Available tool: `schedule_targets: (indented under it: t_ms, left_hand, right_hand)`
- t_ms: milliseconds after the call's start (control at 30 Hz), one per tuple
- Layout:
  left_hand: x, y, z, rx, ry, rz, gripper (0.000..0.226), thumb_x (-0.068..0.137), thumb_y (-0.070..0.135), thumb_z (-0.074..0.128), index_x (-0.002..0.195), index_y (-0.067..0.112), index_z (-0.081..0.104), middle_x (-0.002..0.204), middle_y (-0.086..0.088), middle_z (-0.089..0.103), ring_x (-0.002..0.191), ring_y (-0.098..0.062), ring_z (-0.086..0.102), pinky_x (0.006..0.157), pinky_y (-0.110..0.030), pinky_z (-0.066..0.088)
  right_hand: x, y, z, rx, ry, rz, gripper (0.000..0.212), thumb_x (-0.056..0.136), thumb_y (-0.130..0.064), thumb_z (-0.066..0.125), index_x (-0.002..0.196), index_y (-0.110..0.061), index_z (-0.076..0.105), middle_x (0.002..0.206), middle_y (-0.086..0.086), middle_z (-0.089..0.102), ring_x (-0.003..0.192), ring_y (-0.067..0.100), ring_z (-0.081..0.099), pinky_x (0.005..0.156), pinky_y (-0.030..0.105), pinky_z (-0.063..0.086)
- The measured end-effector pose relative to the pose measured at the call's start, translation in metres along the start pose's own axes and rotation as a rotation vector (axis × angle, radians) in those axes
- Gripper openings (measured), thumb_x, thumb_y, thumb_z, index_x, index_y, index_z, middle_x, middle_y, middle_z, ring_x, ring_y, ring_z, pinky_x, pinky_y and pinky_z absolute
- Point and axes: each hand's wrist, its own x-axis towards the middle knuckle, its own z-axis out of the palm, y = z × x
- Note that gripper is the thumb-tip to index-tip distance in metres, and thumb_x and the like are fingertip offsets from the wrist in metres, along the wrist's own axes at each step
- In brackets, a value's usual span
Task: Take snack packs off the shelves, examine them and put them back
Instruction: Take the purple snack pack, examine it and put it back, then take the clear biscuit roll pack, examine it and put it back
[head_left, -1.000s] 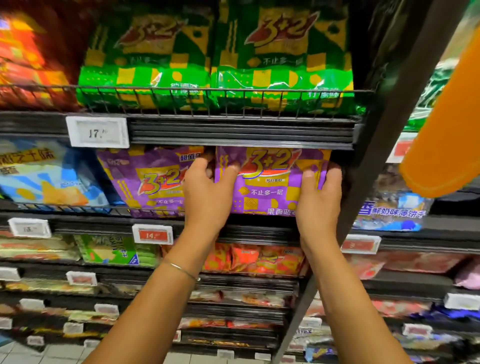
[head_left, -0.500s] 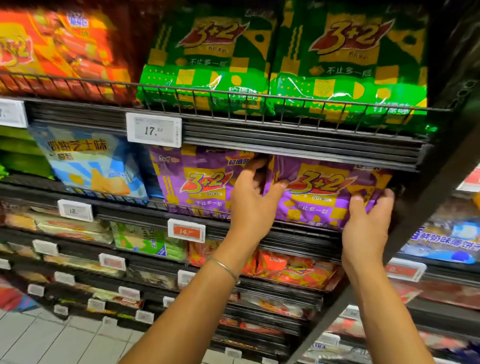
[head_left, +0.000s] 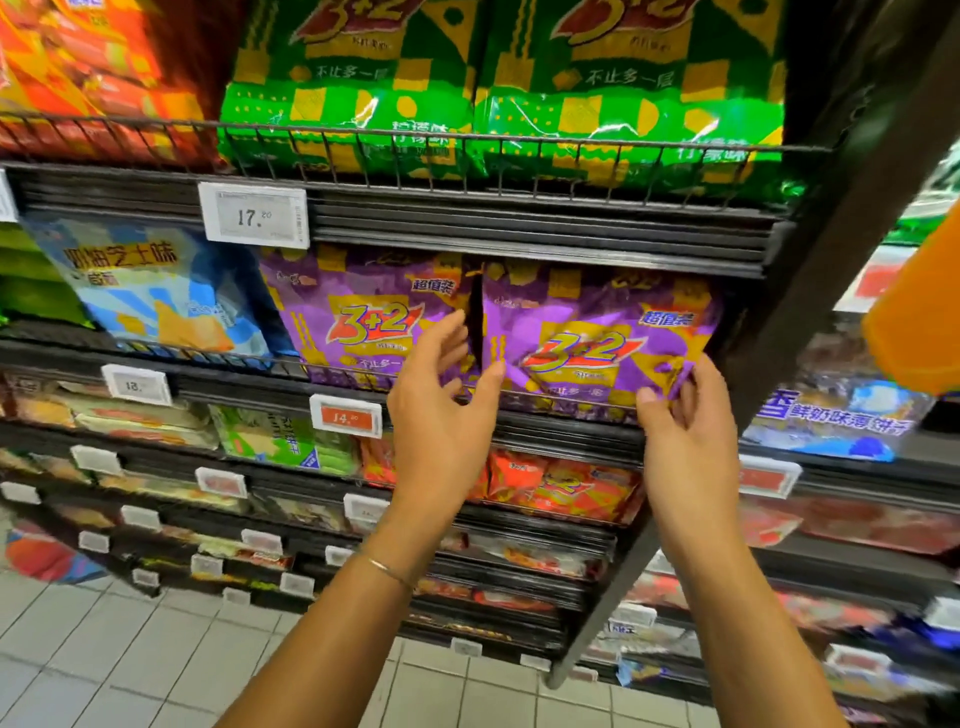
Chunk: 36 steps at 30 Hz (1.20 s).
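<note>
The right-hand purple 3+2 snack pack (head_left: 587, 338) stands upright at the end of its wire-fronted shelf (head_left: 561, 431), just beside a twin purple pack (head_left: 358, 322). It looks like a light, puffy, slick film bag, likely crushable, so it is best held by its side edges. The left hand (head_left: 441, 415) is spread open, with its thumb at the pack's left edge. The right hand (head_left: 685, 431) pinches the lower right corner.
</note>
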Motion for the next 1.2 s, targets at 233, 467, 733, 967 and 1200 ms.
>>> schedule_targets:
  t_ms: [233, 467, 733, 967, 1200]
  left_hand:
    - [-0.003, 0.011, 0.012, -0.009, -0.163, -0.034, 0.049, 0.099, -0.001, 0.066, 0.146, 0.009, 0.058, 0.132, 0.001, 0.069, 0.118, -0.011, 0.067, 0.090, -0.012, 0.052]
    - [0.001, 0.005, 0.006, -0.009, -0.158, -0.047, 0.048, 0.101, -0.003, 0.059, 0.147, 0.010, 0.057, 0.138, -0.004, 0.067, 0.114, -0.004, 0.068, 0.097, -0.017, 0.052]
    - [-0.026, 0.004, -0.002, -0.140, -0.062, -0.208, 0.043, 0.100, -0.002, 0.061, 0.142, 0.003, 0.057, 0.133, -0.012, 0.066, 0.100, 0.011, 0.063, 0.096, -0.014, 0.053]
    - [-0.116, -0.011, 0.007, -0.230, -0.265, -0.530, 0.024, 0.102, 0.013, 0.066, 0.124, 0.020, 0.069, 0.120, -0.002, 0.075, 0.113, -0.013, 0.071, 0.106, -0.047, 0.055]
    - [-0.151, 0.006, 0.058, -0.384, -0.471, -0.823, 0.022, 0.108, 0.025, 0.056, 0.128, 0.023, 0.066, 0.115, 0.002, 0.080, 0.107, -0.016, 0.076, 0.094, -0.041, 0.057]
  right_hand:
    - [-0.008, 0.003, -0.004, 0.143, -0.028, 0.101, 0.065, 0.102, -0.004, 0.055, 0.159, -0.027, 0.036, 0.158, -0.010, 0.047, 0.145, 0.004, 0.042, 0.123, 0.043, 0.034]
    - [-0.009, -0.013, -0.022, 0.228, -0.239, 0.192, 0.065, 0.102, 0.002, 0.046, 0.157, -0.031, 0.036, 0.152, -0.017, 0.053, 0.132, 0.004, 0.057, 0.107, 0.033, 0.045]
    - [-0.062, -0.010, -0.059, 0.107, -0.131, 0.290, 0.037, 0.105, -0.005, 0.052, 0.138, -0.017, 0.064, 0.135, -0.003, 0.066, 0.128, 0.010, 0.058, 0.105, 0.026, 0.045]
    - [-0.099, 0.028, -0.128, 0.104, 0.112, 0.497, 0.020, 0.097, -0.013, 0.068, 0.115, -0.016, 0.074, 0.112, 0.003, 0.079, 0.107, 0.016, 0.074, 0.088, 0.032, 0.055]
    - [-0.045, 0.044, -0.170, -0.014, 0.193, 0.335, 0.013, 0.099, -0.017, 0.068, 0.110, -0.023, 0.072, 0.116, 0.002, 0.074, 0.112, 0.017, 0.070, 0.104, 0.041, 0.054]
